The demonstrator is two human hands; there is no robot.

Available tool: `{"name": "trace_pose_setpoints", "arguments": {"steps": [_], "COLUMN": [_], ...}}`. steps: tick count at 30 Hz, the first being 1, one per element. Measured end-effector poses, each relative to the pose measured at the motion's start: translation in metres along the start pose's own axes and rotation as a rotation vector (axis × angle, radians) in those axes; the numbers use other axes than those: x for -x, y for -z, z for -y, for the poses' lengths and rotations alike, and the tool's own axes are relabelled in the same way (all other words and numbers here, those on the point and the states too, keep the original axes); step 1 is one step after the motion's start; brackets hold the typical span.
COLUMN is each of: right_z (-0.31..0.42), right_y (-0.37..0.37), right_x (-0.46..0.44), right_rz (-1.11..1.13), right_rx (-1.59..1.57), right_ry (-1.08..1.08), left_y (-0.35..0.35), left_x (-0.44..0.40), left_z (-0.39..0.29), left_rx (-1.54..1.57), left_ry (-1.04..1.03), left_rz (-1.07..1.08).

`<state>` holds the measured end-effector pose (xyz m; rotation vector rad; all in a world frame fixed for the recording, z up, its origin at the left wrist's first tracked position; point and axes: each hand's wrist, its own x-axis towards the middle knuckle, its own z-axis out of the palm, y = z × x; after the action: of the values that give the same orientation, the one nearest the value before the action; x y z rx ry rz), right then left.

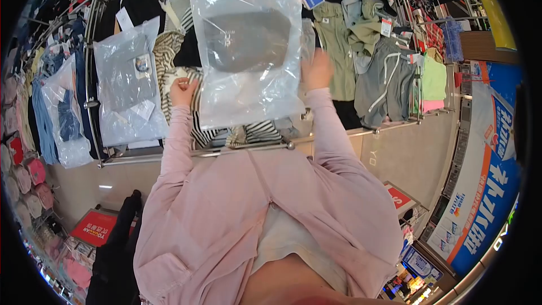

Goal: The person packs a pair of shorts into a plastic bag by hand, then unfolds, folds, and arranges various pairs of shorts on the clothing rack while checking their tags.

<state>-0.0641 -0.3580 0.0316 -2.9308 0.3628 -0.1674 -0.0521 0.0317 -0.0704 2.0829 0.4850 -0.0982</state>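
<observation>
A frosted plastic bag with a dark folded garment inside lies on top of the clothes on the rack in front of me. My left hand is at the bag's left edge, over a striped garment. Its fingers are curled in, and whatever they pinch is too small to make out. Along the bag's right edge is my right hand, near olive trousers. Motion blurs its fingers, so its grip is unclear.
Another bagged grey garment lies to the left, with a smaller bag of denim beyond. Grey drawstring trousers hang at right. A metal rail runs along the rack's front. A person's dark-clad leg shows at lower left.
</observation>
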Motion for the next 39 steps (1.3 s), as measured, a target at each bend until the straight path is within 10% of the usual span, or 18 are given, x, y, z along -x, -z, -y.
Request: {"name": "trace_pose_setpoints", "arguments": {"steps": [3,6,7,9,14,22,28,32,39], "right_z": [-0.062,-0.084,-0.06,-0.016,0.024,0.021,-0.058,-0.093,0.021], "right_y": [-0.02,-0.057,-0.03,-0.019,-0.069,-0.074,-0.051,-0.037,-0.091], "right_x": [0.042,0.102,0.105,0.138,0.16,0.148,0.133,0.096,-0.002], "right_rz": [-0.274,0.182,0.689,0.716,0.604,0.456,-0.215,0.201,0.181], "right_rx": [-0.105,-0.335,-0.776,-1.492,-1.885,-1.633,-1.358,-0.85,-0.606], "right_ry": [-0.166,-0.438,-0.823,-1.144,-1.176,-1.016,-0.981,-0.68,-0.38], "left_y": [0.024,0.032,0.03,0.021,0.022,0.03,0.043,0.062,-0.03], "left_x": [0.025,0.07,0.083,0.098,0.11,0.103,0.084,0.062,-0.018], "left_z": [0.006,-0.004,0.0,0.016,-0.014,0.0,0.043,0.004,-0.094], "left_rx": [0.078,0.038,0.055,0.16,0.357,0.258,0.156,-0.34,-0.297], "left_ry": [0.129,0.338,0.303,0.244,0.438,0.208,0.086,-0.281,-0.161], "left_rz": [0.152,0.359,0.415,0.49,0.558,0.47,0.253,-0.013,-0.006]}}
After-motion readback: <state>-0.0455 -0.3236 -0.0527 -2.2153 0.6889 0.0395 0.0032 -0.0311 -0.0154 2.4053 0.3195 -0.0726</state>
